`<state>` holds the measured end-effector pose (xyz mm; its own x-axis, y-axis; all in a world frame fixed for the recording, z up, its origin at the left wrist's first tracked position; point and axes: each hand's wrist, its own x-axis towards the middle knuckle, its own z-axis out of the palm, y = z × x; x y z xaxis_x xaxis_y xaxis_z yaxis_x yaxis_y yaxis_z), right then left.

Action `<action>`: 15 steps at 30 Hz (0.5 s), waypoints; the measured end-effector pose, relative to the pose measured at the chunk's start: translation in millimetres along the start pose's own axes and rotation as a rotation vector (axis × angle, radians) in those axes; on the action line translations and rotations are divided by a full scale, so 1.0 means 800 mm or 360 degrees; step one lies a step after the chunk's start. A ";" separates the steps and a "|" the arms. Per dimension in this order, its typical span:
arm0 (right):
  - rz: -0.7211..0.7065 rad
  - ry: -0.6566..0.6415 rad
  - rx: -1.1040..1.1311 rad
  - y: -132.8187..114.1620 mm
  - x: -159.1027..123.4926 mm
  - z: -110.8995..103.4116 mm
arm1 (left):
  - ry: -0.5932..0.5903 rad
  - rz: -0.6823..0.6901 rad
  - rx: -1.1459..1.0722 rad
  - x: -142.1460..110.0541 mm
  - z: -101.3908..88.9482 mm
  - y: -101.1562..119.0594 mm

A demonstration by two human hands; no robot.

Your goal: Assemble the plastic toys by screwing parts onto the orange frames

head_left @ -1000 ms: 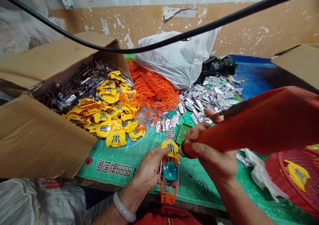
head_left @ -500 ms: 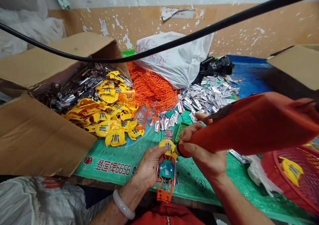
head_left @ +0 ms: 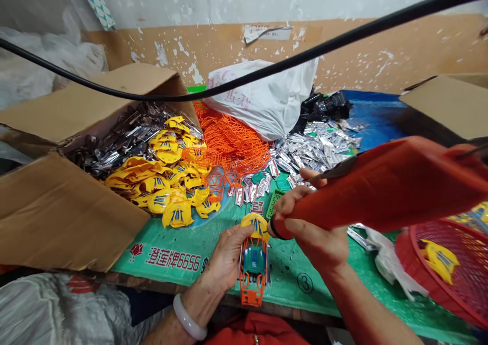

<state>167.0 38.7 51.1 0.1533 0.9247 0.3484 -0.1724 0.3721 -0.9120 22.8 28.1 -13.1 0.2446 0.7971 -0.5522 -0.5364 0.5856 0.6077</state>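
Note:
My left hand [head_left: 225, 256] is closed around a toy car [head_left: 254, 263] near the table's front edge. The car has an orange cage frame, a green middle and a yellow hood piece [head_left: 251, 223], which my left thumb presses. My right hand [head_left: 314, 233] is wrapped around a thick red electric screwdriver [head_left: 381, 187]. Its black-collared nose points left and meets the right side of the yellow hood; the exact contact point is too small to make out. Behind the nose lies a small green basket-like part [head_left: 275, 202].
Yellow hoods [head_left: 177, 213] and dark shiny parts spill from a cardboard box [head_left: 68, 218] at left. Orange frames [head_left: 232, 141], a white bag [head_left: 263, 95] and silver pieces [head_left: 316, 146] lie behind. A red basket [head_left: 409, 263] stands right. A black cable [head_left: 244, 83] crosses above.
The camera view has shifted slightly, so the background sits lower. Both hands keep their hold, and the screwdriver's nose stays against the yellow hood.

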 end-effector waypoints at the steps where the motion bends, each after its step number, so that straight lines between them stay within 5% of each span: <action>1: 0.0007 -0.0003 0.0084 -0.004 0.004 -0.003 | 0.0015 0.0013 0.0015 -0.001 0.000 0.002; 7: -0.0088 0.0348 0.0026 0.004 0.035 -0.023 | 0.0121 -0.0061 0.0202 -0.003 -0.011 0.008; 15: 0.0067 0.0360 -0.0097 0.040 0.034 -0.019 | 0.0002 -0.0178 0.0323 -0.010 -0.005 0.010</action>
<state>180.2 74.6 28.2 0.3625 0.8955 0.2583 -0.1256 0.3216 -0.9385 13.3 26.1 -6.4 0.2922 0.7254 -0.6232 -0.3322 0.6881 0.6451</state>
